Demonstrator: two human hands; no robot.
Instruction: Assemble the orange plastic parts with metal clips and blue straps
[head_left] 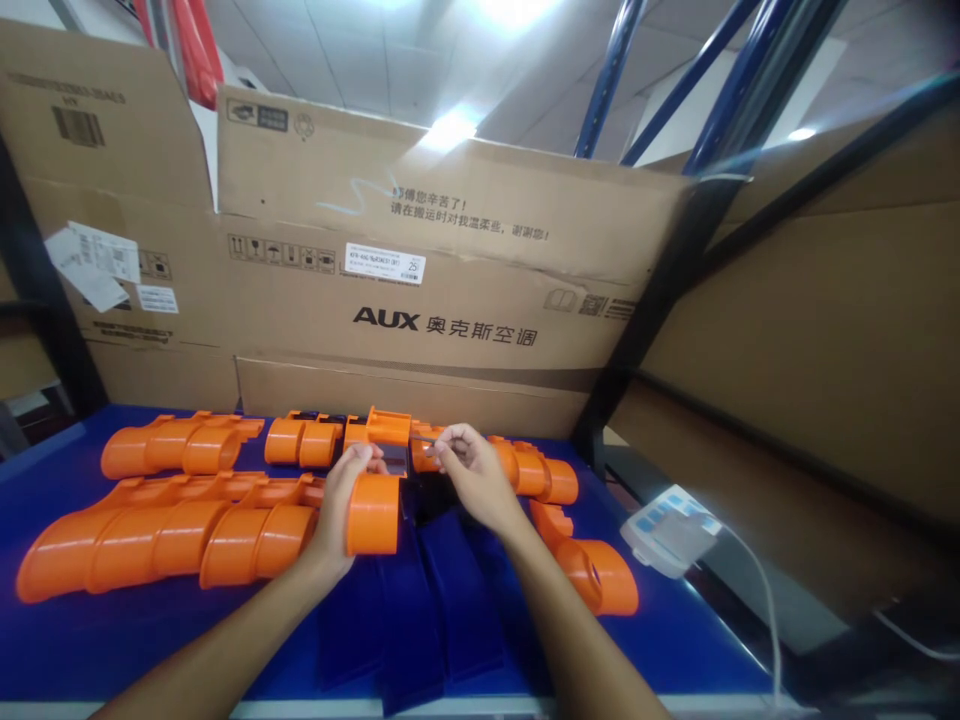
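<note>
My left hand [341, 510] is wrapped round an orange plastic part [373, 515] with a round, tube-like lower end and a flat bracket on top. Close to its right side, my right hand [469, 470] pinches a thin dark piece [426, 440] that points at the bracket. Whether the piece touches the bracket is too small to tell. Beneath both hands, dark blue flat strips [457, 600] lie across the blue surface. Black material between the hands is partly hidden.
Rows of orange parts [180, 540] lie at the left, more [529, 470] behind my right hand, and others [611, 578] at the right. A white power strip [671, 530] with a cable is at the right edge. Printed cardboard [450, 270] stands behind, beside a dark post [645, 310].
</note>
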